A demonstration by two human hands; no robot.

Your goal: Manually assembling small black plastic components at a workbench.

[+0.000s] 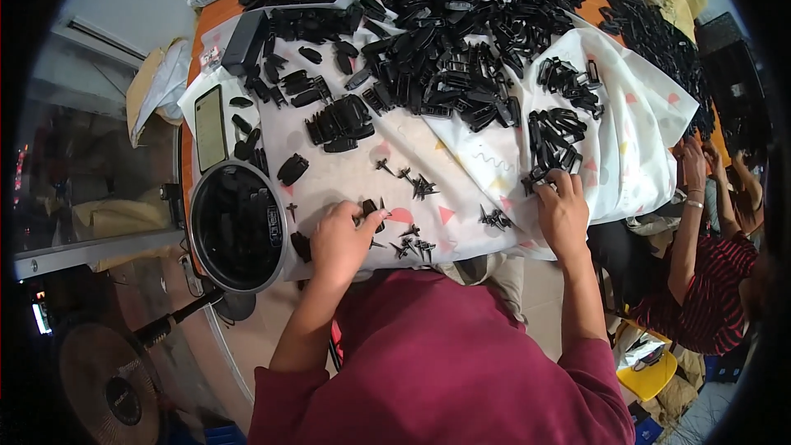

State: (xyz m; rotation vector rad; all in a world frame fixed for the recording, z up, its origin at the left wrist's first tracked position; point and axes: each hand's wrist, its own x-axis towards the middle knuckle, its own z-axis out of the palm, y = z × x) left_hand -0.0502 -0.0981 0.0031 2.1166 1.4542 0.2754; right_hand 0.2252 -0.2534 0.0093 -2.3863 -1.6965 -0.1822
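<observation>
Close to the table's front edge, my left hand [339,241] is closed on a small black plastic part [370,213], held between thumb and fingers. My right hand [563,208] reaches out to the right, its fingers bent down on a black frame-shaped part [540,174] at the near end of a small pile of frame-shaped parts [557,136]. Between the hands, small dark pronged pieces [423,186] lie in loose clusters on the patterned white cloth [470,169]. More black casings [339,119] lie grouped beyond my left hand.
A large heap of black parts [445,41] covers the far side. At left are a round black bowl [198,235], a phone [211,128], a dark box [245,43] and a fan [111,387]. A co-worker's arm [688,231] works at right, near a yellow stool [651,377].
</observation>
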